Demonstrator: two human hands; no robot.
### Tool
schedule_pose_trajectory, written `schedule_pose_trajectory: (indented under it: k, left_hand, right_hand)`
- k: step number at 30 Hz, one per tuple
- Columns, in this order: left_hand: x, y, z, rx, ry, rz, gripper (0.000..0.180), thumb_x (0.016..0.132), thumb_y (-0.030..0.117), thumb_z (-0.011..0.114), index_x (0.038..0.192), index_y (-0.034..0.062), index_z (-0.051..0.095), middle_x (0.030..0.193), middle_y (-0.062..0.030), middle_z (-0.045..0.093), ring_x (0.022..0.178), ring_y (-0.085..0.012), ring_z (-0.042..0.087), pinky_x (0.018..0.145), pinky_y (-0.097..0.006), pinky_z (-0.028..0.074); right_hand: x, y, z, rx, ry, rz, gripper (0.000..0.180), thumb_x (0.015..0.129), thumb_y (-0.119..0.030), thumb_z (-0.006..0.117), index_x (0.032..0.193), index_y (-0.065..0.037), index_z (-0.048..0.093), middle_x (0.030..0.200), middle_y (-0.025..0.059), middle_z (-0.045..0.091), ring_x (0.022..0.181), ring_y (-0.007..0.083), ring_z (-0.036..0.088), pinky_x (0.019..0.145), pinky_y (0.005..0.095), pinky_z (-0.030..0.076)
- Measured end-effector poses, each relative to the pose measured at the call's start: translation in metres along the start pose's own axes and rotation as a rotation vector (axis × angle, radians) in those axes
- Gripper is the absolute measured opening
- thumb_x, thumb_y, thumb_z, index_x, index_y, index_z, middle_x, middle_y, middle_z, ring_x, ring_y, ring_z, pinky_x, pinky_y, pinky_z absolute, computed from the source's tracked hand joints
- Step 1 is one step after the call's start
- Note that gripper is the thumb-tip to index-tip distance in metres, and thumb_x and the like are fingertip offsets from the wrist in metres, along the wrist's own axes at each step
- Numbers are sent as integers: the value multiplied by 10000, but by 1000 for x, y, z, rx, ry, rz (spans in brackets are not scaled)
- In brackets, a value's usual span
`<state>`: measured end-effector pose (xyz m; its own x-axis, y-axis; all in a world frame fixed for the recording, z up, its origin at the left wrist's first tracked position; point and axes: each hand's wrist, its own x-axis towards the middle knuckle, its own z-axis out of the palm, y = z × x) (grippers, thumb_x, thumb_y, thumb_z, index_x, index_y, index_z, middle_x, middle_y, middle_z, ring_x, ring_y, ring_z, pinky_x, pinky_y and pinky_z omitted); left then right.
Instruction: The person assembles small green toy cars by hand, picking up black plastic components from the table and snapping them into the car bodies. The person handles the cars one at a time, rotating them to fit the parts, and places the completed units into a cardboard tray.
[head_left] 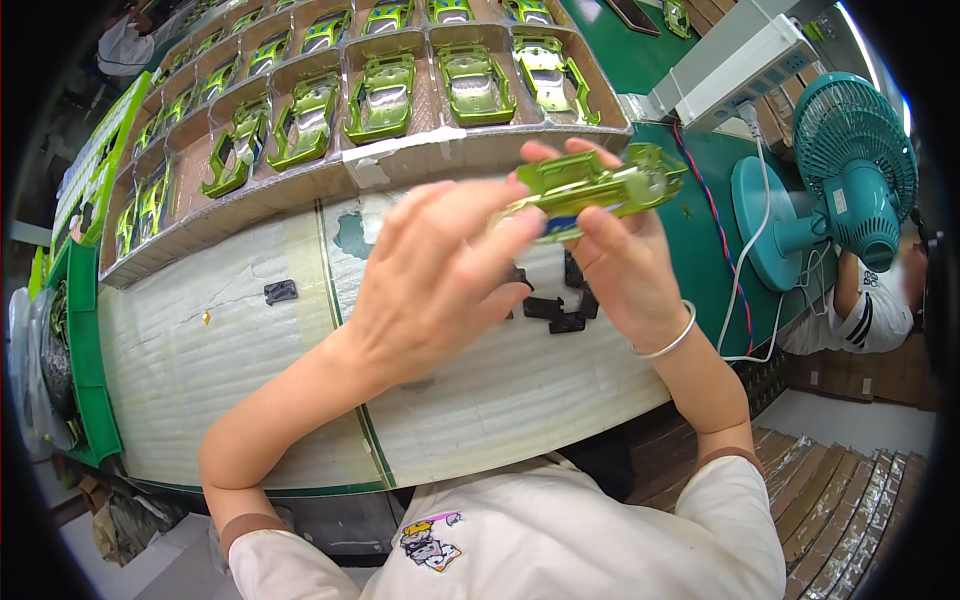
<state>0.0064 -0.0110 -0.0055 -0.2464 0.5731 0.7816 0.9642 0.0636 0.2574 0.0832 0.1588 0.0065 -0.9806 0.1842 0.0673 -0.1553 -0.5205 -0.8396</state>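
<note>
A shiny green toy car body shell [600, 190] is held up above the table, tilted, in my right hand [630, 260]. My right thumb presses on its near side and the fingers reach round behind it. My left hand [440, 255], a little blurred, is at the shell's left end with its fingers stretched toward it and the thumb apart. Whether the left fingertips touch the shell or hold a small part is hard to make out. Below the hands lie several small black plastic parts [543, 307], partly hidden by my fingers.
A divided cardboard tray [400, 160] of green car shells spans the far side. A lone black part [281, 291] lies at left, near a green bin [90, 350]. At right stand a teal fan [850, 170], cables [735, 265] and a power strip [745, 75]; another person [865, 310] sits beyond.
</note>
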Motion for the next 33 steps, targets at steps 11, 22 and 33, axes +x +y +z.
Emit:
schedule_pose_trajectory:
  k: [11, 22, 33]
  left_hand:
    - [1, -4, -27, -108, -650, -409, 125, 687, 44, 669, 753, 1, 572, 742, -100, 583, 729, -285, 577, 649, -376, 464]
    - [32, 6, -62, -232, -257, -117, 215, 596, -100, 666, 720, 18, 535, 787, -133, 660, 677, -238, 634, 576, -290, 504]
    - [20, -2, -39, 51, -35, 141, 222, 575, 35, 727, 722, 5, 565, 787, -113, 617, 655, -237, 595, 518, -288, 478]
  right_hand:
    - [21, -10, -26, -403, -476, -539, 827, 578, -89, 827, 1251, -162, 352, 1198, 96, 416, 1224, 415, 349, 1000, 520, 363]
    - [21, 5, -16, -467, -522, -701, 614, 616, -46, 782, 1135, -37, 455, 1136, 175, 519, 1123, 319, 494, 969, 433, 404]
    - [-7, 16, -4, -423, -278, -203, 814, 540, -68, 848, 1216, -37, 396, 1193, 71, 480, 1044, 161, 525, 912, 317, 464]
